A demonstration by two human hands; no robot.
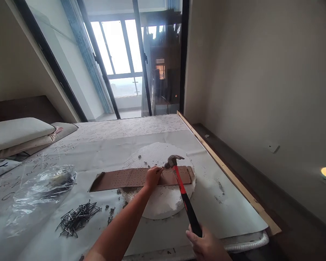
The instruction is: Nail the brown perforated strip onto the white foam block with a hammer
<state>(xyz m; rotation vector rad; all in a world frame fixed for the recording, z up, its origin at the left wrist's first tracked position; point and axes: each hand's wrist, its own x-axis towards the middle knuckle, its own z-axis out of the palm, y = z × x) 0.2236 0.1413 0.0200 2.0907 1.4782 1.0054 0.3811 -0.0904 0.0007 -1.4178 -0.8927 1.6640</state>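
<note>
A long brown perforated strip [119, 179] lies across a round white foam disc [163, 203] on a paper-covered surface. My left hand [153, 177] rests on the strip with fingers pinched, seemingly round a small nail right beside the hammer head. My right hand [206, 243] grips the black end of a red-and-black claw hammer [182, 188]. The hammer's metal head is at the strip, next to my left fingertips.
A pile of dark nails [77, 217] lies at the left front. A crumpled clear plastic bag [43, 186] sits behind it. Folded cushions [16, 136] are at far left. A wooden edge [228, 174] borders the surface on the right, with dark floor beyond.
</note>
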